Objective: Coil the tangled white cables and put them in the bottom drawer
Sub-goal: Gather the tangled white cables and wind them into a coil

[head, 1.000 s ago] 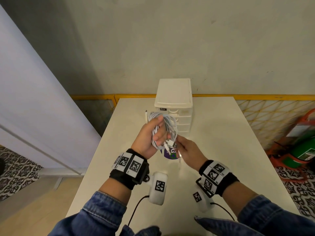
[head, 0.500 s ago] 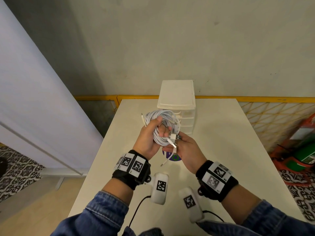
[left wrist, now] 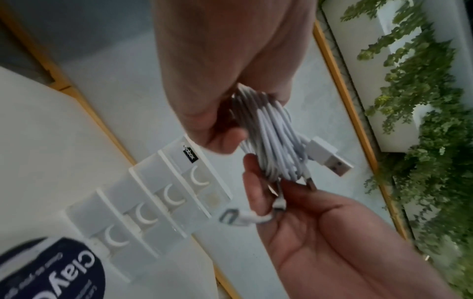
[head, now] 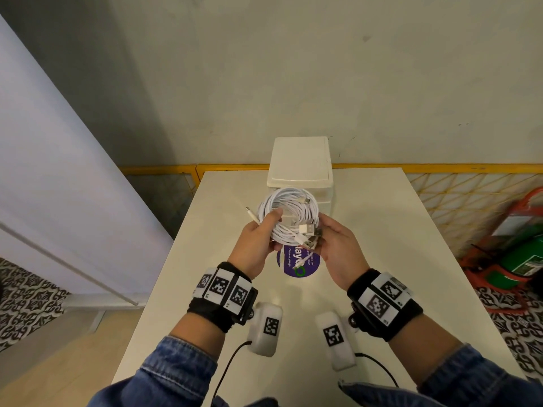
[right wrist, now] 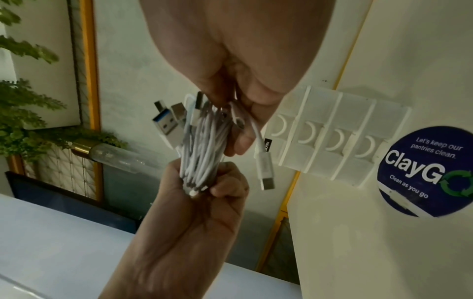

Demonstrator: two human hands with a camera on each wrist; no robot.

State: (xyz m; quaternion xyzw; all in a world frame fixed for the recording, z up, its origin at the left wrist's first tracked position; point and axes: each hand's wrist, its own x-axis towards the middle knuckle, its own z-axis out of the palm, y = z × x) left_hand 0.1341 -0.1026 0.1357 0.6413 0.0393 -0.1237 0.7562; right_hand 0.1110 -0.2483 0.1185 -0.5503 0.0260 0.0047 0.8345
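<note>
The white cables (head: 289, 212) form one round coil held above the table in front of the white drawer unit (head: 301, 160), whose four drawers are pushed in. My left hand (head: 271, 230) grips the coil's left side, thumb on top. My right hand (head: 323, 235) pinches its right side where the USB plugs (head: 308, 230) gather. In the left wrist view the bundle (left wrist: 274, 141) runs between both hands, a USB plug (left wrist: 330, 159) sticking out. The right wrist view shows the coil (right wrist: 204, 145) edge-on beside the drawer fronts (right wrist: 332, 131).
A round purple sticker (head: 298, 264) lies on the white table (head: 382, 230) under the hands. A yellow-framed mesh fence (head: 470, 189) runs behind the table. A green and red object (head: 526, 254) stands on the floor at the right. A white panel (head: 58, 171) leans at the left.
The coil has risen and opened into a flatter, rounder ring. My right hand slid from the loose end below to the coil's right side. Both hands moved toward the drawer unit.
</note>
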